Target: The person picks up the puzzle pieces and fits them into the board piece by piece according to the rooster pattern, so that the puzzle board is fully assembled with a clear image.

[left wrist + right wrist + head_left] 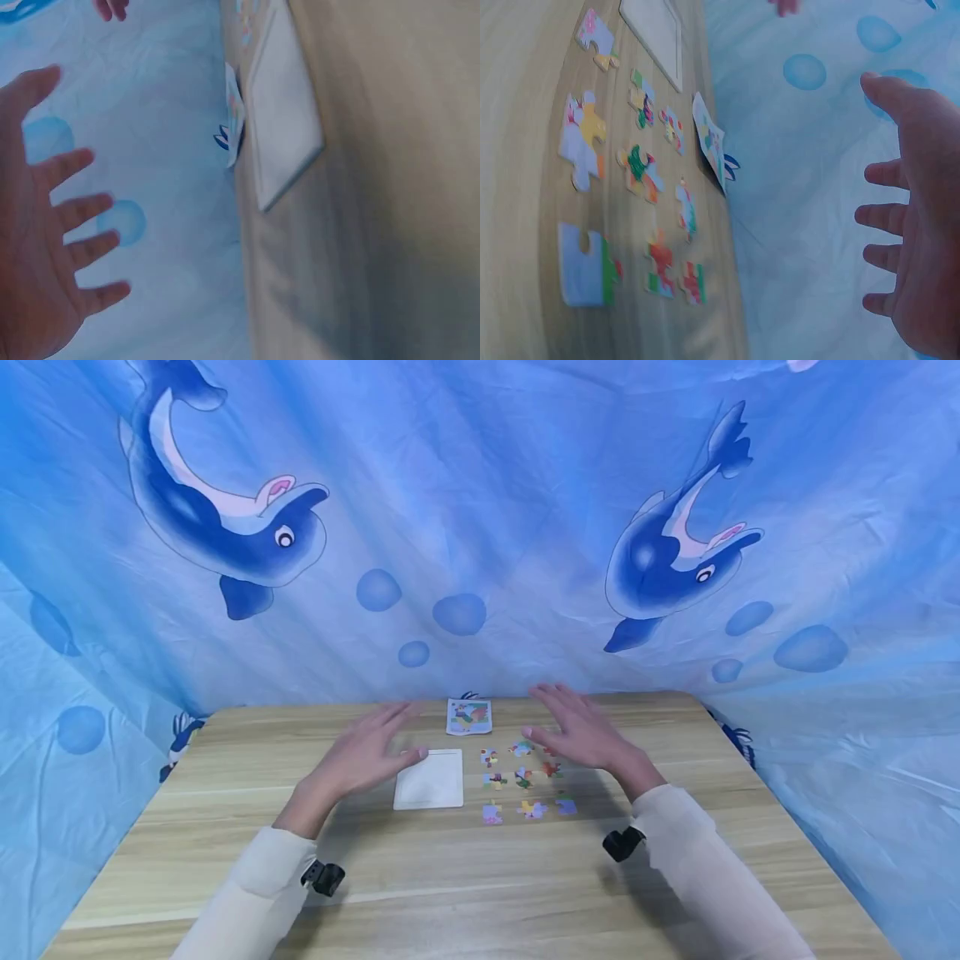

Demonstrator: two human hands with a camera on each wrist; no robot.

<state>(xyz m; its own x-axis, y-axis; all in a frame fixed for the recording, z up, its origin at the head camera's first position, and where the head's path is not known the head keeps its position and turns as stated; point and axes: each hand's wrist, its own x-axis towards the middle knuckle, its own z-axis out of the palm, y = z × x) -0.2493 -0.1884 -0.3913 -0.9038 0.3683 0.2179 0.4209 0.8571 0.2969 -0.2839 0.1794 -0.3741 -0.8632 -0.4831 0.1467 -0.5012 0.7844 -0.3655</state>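
My left hand hovers over the left side of a white puzzle tray, fingers spread and holding nothing. On the other side, my right hand is raised above the far right of several loose jigsaw pieces, partly covering them in the head view. The pieces lie apart in rough rows; the right wrist view shows a lilac and green corner piece and a red and green piece. A small picture card with a colourful bird stands behind the tray, by the curtain.
A wooden table bears everything. Its far edge meets a blue curtain printed with dolphins and bubbles, which also hangs along both sides. Each sleeve carries a small black wrist camera.
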